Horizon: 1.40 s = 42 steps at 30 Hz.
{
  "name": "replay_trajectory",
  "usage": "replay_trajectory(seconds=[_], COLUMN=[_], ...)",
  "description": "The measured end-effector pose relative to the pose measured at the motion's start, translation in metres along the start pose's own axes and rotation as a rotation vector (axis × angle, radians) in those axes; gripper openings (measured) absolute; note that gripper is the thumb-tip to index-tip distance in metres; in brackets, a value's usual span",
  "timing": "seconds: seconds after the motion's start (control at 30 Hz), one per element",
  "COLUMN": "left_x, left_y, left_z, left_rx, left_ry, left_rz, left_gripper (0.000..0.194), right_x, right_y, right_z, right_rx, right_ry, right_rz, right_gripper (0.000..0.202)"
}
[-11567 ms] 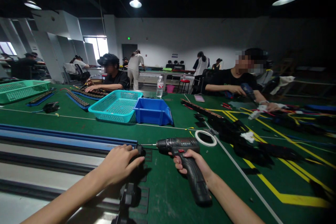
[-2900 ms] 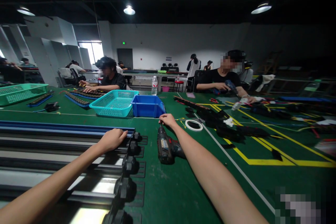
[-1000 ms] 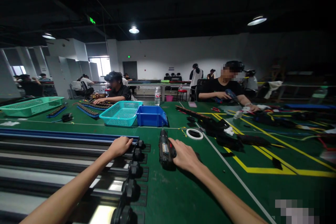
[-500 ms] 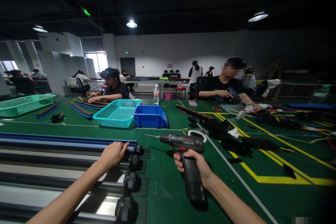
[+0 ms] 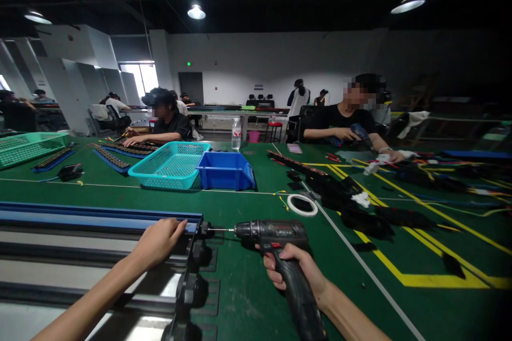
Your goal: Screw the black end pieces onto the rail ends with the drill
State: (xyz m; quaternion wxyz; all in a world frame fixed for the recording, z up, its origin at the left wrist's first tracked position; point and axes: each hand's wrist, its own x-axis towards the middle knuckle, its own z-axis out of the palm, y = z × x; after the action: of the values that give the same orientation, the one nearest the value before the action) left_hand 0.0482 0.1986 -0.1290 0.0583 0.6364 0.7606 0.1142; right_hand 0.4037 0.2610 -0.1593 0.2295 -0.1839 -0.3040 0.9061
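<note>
My right hand (image 5: 294, 272) is wrapped round the pistol grip of a black cordless drill (image 5: 282, 232), which points left. Its long thin bit (image 5: 222, 230) reaches the black knob-like end piece (image 5: 206, 227) of the farthest rail; the exact contact is too small to make out. My left hand (image 5: 162, 240) grips the blue rail (image 5: 100, 218) close to its right end, fingers curled over the far side and partly hidden. Several long rails with black edges and pale panels lie side by side nearer to me, each with a black end piece.
A turquoise basket (image 5: 170, 168) and a blue bin (image 5: 226, 171) stand beyond the rails. A white ring (image 5: 303, 205) lies behind the drill. Dark parts and cables (image 5: 348, 208) spread over the right. Two co-workers sit across the green table (image 5: 240, 287), one holding a blue drill (image 5: 360, 136).
The drill has moved down and left relative to the table, bringing its bit from above the rail's end to the end piece. My left hand stays on the rail. The view has shifted slightly.
</note>
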Motion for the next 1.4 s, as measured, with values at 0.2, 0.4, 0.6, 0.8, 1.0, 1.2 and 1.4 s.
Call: replay_trajectory(seconds=[0.2, 0.4, 0.6, 0.8, 1.0, 1.2, 1.4], left_x=[0.001, 0.001, 0.002, 0.001, 0.002, 0.002, 0.000], left_y=[0.000, -0.003, -0.004, -0.004, -0.004, -0.005, -0.005], left_z=[0.000, 0.003, 0.005, 0.004, 0.006, 0.005, 0.004], left_rx=[0.010, 0.021, 0.040, 0.033, 0.043, 0.056, 0.077], left_ry=[-0.009, 0.010, 0.027, 0.025, 0.026, 0.005, 0.004], left_rz=[0.005, 0.037, 0.028, 0.028, 0.027, 0.033, 0.031], left_gripper=[0.059, 0.057, 0.057, 0.057, 0.058, 0.060, 0.062], right_x=[0.001, 0.005, 0.007, 0.009, 0.010, 0.011, 0.005], right_y=[0.000, 0.001, 0.002, 0.002, 0.002, 0.001, 0.001], right_z=[0.001, 0.002, -0.002, -0.002, -0.004, -0.003, 0.004], right_rx=[-0.021, -0.030, -0.026, -0.024, -0.035, -0.048, -0.115], right_ry=[0.001, 0.003, -0.012, -0.036, -0.036, -0.011, 0.032], right_rz=[0.051, 0.053, 0.063, 0.071, 0.077, 0.101, 0.092], right_gripper=[0.037, 0.036, 0.033, 0.031, 0.030, 0.023, 0.029])
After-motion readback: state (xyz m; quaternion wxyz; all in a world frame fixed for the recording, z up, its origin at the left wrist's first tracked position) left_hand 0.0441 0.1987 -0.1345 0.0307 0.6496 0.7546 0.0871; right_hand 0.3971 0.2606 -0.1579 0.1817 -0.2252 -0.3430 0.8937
